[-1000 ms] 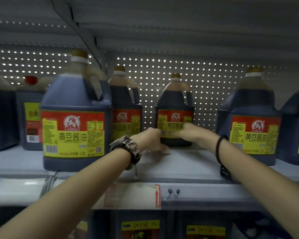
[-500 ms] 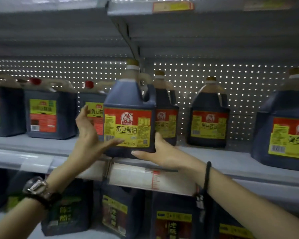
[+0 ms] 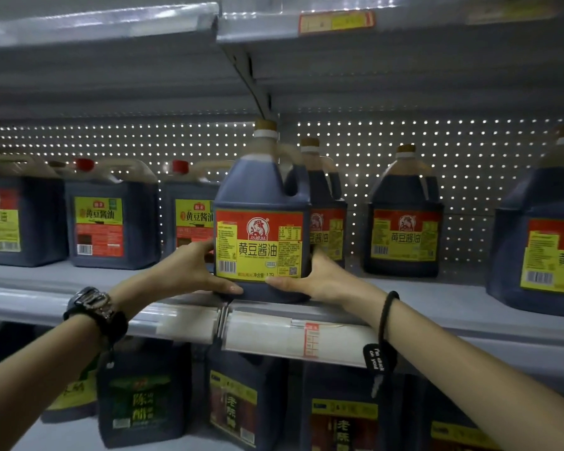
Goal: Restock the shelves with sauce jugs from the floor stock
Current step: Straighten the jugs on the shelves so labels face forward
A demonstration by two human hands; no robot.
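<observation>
A dark sauce jug (image 3: 261, 222) with a red and yellow label and a brown cap stands upright at the front edge of the middle shelf (image 3: 46, 288). My left hand (image 3: 192, 271) grips its lower left side, thumb along the base. My right hand (image 3: 313, 278) grips its lower right side, thumb under the label. Two more jugs of the same kind stand behind and to the right, one (image 3: 326, 216) partly hidden, the other (image 3: 404, 219) near the back panel.
Square jugs with red caps (image 3: 111, 219) fill the shelf to the left. A large jug (image 3: 544, 242) stands at the far right. The shelf above (image 3: 339, 34) hangs low over the caps. Several dark jugs (image 3: 144, 398) sit on the lower shelf.
Both hands left the rear jug, moved to the front jug and closed onto its lower sides. The view shifted left.
</observation>
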